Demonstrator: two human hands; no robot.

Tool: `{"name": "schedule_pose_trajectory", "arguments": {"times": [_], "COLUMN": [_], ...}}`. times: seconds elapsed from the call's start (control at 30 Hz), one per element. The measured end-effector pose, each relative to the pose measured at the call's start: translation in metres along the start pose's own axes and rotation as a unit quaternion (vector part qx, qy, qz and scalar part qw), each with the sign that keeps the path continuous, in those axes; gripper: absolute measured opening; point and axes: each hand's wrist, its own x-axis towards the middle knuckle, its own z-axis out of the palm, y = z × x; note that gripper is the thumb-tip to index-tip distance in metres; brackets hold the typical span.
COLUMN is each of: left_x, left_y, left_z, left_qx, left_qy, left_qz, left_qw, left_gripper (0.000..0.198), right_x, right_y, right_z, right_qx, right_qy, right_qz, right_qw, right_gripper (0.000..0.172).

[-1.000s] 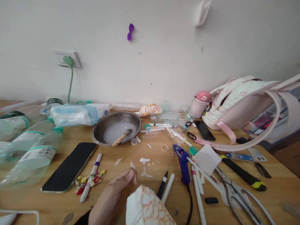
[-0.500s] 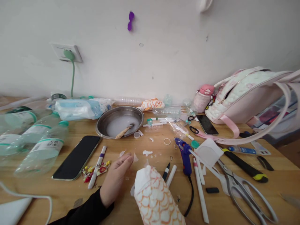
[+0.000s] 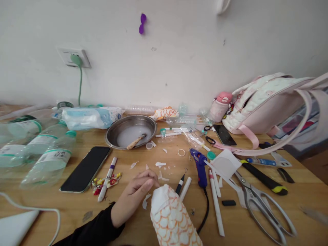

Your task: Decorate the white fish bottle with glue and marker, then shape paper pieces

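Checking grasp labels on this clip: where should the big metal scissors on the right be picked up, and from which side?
Take the scissors by the handle loops, probably from the near right: they lie flat, loops toward the person, blades pointing away toward the white card.

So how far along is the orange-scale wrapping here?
Done: the white paper-wrapped shape with orange scales is patterned over most of what shows, and a similar orange-scaled fish figure lies by the wall. In hand: the left hand has its fingertips at the shape's plain white top edge. Left, probably: that white band bears no scales, and the clear plastic bottles at the left are unwrapped.
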Motion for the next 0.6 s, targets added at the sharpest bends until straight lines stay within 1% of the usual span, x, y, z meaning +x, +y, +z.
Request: {"name": "schedule_pose_trajectory", "arguments": {"times": [0.07, 0.17, 0.23, 0.3, 0.37, 0.43, 0.5, 0.53, 0.57, 0.6], "left_x": [-0.001, -0.002, -0.002, -0.002, -0.003, -0.004, -0.003, -0.001, 0.000, 0.000], "left_y": [-0.001, -0.001, -0.001, -0.001, -0.003, -0.007, -0.013, -0.015, -0.017, -0.016], "left_z": [0.001, 0.002, 0.003, 0.005, 0.006, 0.006, 0.006, 0.007, 0.008, 0.010], "left_qx": [-0.013, -0.054, -0.095, -0.116, -0.116, -0.107, -0.116, -0.138, -0.173, -0.225], "left_qy": [-0.021, -0.037, -0.043, -0.045, -0.047, -0.046, -0.015, 0.018, 0.050, 0.059], "left_qz": [-0.004, -0.017, -0.037, -0.053, -0.055, -0.048, -0.049, -0.061, -0.084, -0.122], "left_qw": [1.000, 0.998, 0.994, 0.991, 0.991, 0.992, 0.992, 0.988, 0.980, 0.965], "left_gripper": [0.034, 0.034, 0.037, 0.038, 0.040, 0.043, 0.044, 0.043, 0.041, 0.042], "right_x": [0.009, 0.012, 0.012, 0.011, 0.006, -0.006, -0.026, -0.038, -0.051, -0.064], "right_y": [0.001, 0.004, 0.006, 0.007, 0.009, 0.013, 0.017, 0.019, 0.022, 0.025], "right_z": [0.014, 0.032, 0.039, 0.040, 0.033, 0.020, 0.003, -0.005, -0.012, -0.019], "right_qx": [0.005, 0.006, 0.001, 0.007, 0.033, 0.061, 0.063, 0.059, 0.055, 0.050], "right_qy": [0.003, 0.013, 0.024, 0.028, 0.021, 0.015, 0.019, 0.019, 0.019, 0.018], "right_qz": [-0.002, -0.016, -0.032, -0.037, -0.021, 0.003, 0.017, 0.021, 0.024, 0.028], "right_qw": [1.000, 1.000, 0.999, 0.999, 0.999, 0.998, 0.998, 0.998, 0.998, 0.998], "right_gripper": [0.032, 0.033, 0.039, 0.043, 0.041, 0.033, 0.027, 0.027, 0.027, 0.026]}}
